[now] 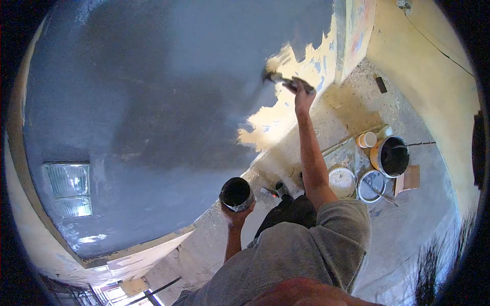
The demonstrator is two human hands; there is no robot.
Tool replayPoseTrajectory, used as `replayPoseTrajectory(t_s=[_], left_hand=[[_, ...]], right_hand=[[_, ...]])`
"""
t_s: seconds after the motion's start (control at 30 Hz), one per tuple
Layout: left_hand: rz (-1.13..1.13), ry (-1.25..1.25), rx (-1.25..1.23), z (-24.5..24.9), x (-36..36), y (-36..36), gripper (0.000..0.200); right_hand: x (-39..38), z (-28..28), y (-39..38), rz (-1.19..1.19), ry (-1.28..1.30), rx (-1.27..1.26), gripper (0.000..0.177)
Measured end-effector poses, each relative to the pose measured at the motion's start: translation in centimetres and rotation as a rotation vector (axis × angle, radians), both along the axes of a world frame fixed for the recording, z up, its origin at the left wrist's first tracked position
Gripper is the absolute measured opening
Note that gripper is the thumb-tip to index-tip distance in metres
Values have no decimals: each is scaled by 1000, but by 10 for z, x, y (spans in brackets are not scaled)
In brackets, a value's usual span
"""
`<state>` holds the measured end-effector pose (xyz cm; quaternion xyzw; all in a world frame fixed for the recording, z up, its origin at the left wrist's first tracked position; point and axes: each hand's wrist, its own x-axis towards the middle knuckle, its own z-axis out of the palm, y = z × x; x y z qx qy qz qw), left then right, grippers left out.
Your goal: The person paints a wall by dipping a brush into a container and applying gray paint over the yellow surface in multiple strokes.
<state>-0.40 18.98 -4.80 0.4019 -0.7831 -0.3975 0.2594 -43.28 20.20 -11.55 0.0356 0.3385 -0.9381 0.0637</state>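
Two hands are grasping: the right hand (305, 98) clasps the brush (278, 78) at upper centre, the left hand (236, 218) cups the pot (239, 206) below centre. Overlapping the dark coat's (168, 117) ragged edge should avoid gaps.

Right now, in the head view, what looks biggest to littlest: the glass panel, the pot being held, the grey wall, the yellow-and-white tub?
1. grey wall
2. glass panel
3. pot
4. yellow-and-white tub
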Motion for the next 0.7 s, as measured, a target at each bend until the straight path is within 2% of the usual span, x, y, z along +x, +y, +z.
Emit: replayPoseTrajectory(t_s=[0.1, 0.13, 0.27, 0.37, 0.43, 0.47, 0.53, 0.57, 0.6, 0.63, 0.67, 0.7], left_hand=[[28, 37, 31, -4, 1, 1, 82], [45, 92, 72, -5, 2, 3, 81], [41, 57, 21, 14, -8, 12, 82], [15, 2, 22, 12, -5, 8, 89], [59, 59, 6, -18, 14, -1, 84], [59, 60, 9, -37, 26, -8, 84], [260, 483, 682, -68, 42, -26, 88], [260, 485, 681, -46, 26, -18, 88], [157, 252, 338, -21, 15, -5, 89], [46, 17, 1, -4, 8, 6, 90], [36, 18, 7, -23, 17, 1, 90], [95, 166, 175, -58, 31, -14, 68]], right_hand=[[-11, 55, 22, -112, 143, -78, 18], [-15, 63, 25, -145, 150, -113, 19], [-16, 91, 33, -151, 235, -276, 20], [-12, 48, 21, -155, 100, -399, 19], [7, 9, 12, -180, 113, 3, 14], [14, -18, 6, -96, 58, -188, 15], [16, -62, 5, -79, 17, -208, 16], [19, -72, 11, -56, 46, -95, 15], [25, -84, 17, -33, 68, 24, 14], [30, -106, 21, -36, 60, 32, 14], [30, -129, 24, -31, 32, 145, 13], [24, -137, 25, -29, 10, 252, 13]])
